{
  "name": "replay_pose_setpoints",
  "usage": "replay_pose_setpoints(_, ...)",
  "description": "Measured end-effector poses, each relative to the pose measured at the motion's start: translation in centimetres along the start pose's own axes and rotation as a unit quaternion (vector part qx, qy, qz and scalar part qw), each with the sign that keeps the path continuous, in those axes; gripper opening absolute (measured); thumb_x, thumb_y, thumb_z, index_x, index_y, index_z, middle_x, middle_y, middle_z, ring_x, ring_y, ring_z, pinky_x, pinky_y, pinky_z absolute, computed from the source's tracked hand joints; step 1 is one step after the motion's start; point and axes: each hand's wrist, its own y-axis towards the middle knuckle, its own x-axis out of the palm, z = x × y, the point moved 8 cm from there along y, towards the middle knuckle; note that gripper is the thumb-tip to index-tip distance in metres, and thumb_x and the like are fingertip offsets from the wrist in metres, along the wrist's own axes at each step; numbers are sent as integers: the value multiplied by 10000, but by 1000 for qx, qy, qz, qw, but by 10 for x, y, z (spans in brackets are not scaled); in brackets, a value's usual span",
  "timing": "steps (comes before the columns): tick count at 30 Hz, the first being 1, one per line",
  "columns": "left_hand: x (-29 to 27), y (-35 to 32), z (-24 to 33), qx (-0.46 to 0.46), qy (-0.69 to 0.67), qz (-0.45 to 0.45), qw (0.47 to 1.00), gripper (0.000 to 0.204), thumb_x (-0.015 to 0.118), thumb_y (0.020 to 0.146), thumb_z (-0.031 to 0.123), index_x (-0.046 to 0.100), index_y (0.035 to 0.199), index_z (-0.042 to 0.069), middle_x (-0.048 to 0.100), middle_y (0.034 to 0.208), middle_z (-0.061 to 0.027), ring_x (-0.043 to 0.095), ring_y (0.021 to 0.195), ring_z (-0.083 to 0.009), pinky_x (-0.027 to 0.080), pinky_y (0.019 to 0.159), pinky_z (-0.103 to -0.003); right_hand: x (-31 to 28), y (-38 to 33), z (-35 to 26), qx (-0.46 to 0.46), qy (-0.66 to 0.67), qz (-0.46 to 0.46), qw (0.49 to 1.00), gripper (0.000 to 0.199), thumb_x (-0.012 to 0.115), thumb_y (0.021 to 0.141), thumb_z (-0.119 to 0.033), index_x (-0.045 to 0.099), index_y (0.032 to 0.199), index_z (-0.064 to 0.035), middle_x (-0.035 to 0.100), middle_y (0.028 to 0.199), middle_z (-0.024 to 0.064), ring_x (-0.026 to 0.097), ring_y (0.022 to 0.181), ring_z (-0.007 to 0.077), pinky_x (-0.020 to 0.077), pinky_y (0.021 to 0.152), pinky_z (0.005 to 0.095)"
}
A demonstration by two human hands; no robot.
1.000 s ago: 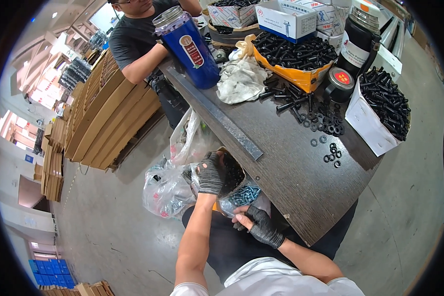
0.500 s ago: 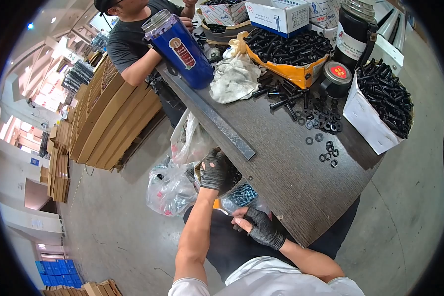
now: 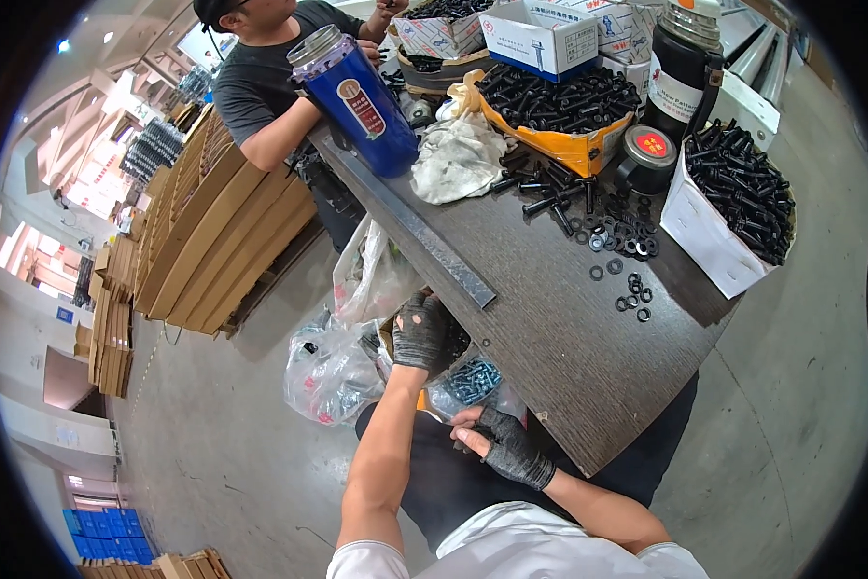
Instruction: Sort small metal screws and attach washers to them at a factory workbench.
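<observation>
both gloved hands work below the table edge (image 3: 588,454): my left hand (image 3: 420,333) curls shut on the clear bag of bluish bolts (image 3: 468,381), my right hand (image 3: 502,442) pinches its lower side over my lap.

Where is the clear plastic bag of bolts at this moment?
In the head view, the clear bag of bolts sits low in the middle, below the near edge of the dark table, between the gloved left hand and the gloved right hand.
</observation>
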Motion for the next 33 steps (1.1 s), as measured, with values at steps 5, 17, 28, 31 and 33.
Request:
replay_pose_setpoints(5,7,0,-9,-20,67,-4,998,207,610,838,143,673,1026,84,658,1047,-171,655,930,-367,527,796,-474,2,-2,-5,-7,-12,-2,1000,211,558,989,-104,619,1148,21,700,969,101,680,901,146,533,807,280)
replay_pose_setpoints(17,-17,28,-18,6,84,-5,996,287,650,869,234,653,1125,103,680,1088,-151,651,1008,-360,511,849,-471,-22,23,62,22,54,111,992,435,623,979,-228,507,1321,13,631,1186,132,592,1110,194,459,960,322)
replay_pose_setpoints(28,23,35,-63,-91,-18,-176,980,250,616,910,343,692,1049,150,717,1027,-152,680,986,-378,516,882,-515,3,71,86,89,244,193,946,686,704,934,-293,349,1441,4,573,1234,98,544,1101,170,455,940,314)
replay_pose_setpoints(31,21,42,-55,-111,1,-209,972,286,610,916,370,689,1084,152,711,1056,-167,663,1038,-385,505,915,-513,-1,68,82,84,287,170,939,654,691,943,-270,355,1446,-23,566,1265,90,545,1131,192,452,973,321)
replay_pose_setpoints(33,25,39,-66,-105,-20,-248,963,345,610,918,401,684,1123,133,696,1107,-189,640,1100,-386,493,952,-495,4,64,82,83,328,154,928,655,690,943,-256,347,1453,-26,572,1263,94,552,1134,195,458,974,328)
